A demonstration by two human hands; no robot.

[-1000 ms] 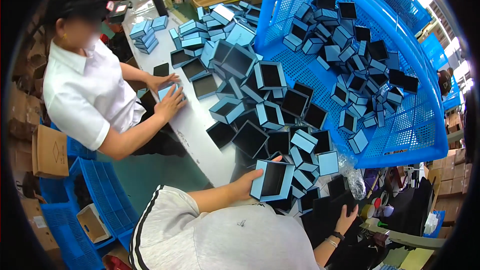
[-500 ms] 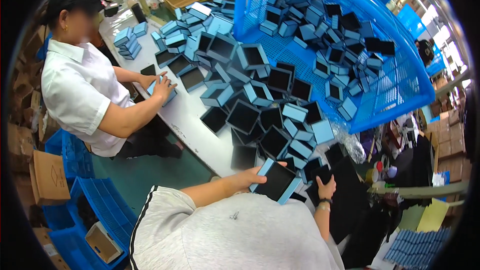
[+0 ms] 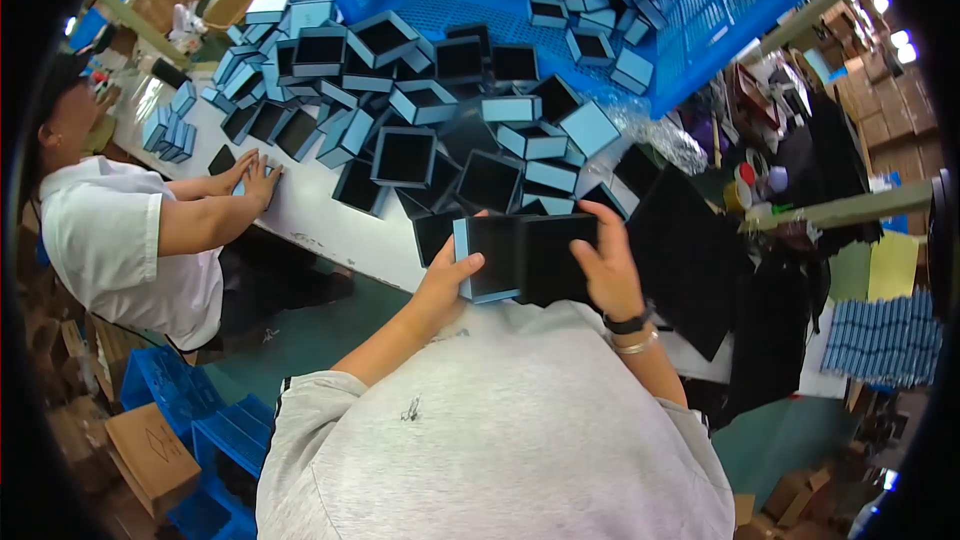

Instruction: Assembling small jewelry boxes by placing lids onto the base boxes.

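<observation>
A light-blue box (image 3: 487, 258) with a black lining is held close to the chest, just off the near edge of the white table (image 3: 310, 210). The left hand (image 3: 445, 280) clasps its left edge, and the right hand (image 3: 605, 265) presses a black insert (image 3: 555, 258) against it. Seating that insert well probably calls for squared corners and even pressure. Beyond, loose boxes (image 3: 420, 100) spill from a tipped blue crate (image 3: 720, 10); a co-worker's hands (image 3: 250, 178) rest on the table at left, with cardboard cartons (image 3: 145, 450) below.

Bright, even indoor light; glare blows out the upper right corner. Fisheye bending and a black rim frame everything; details stay fairly sharp.
</observation>
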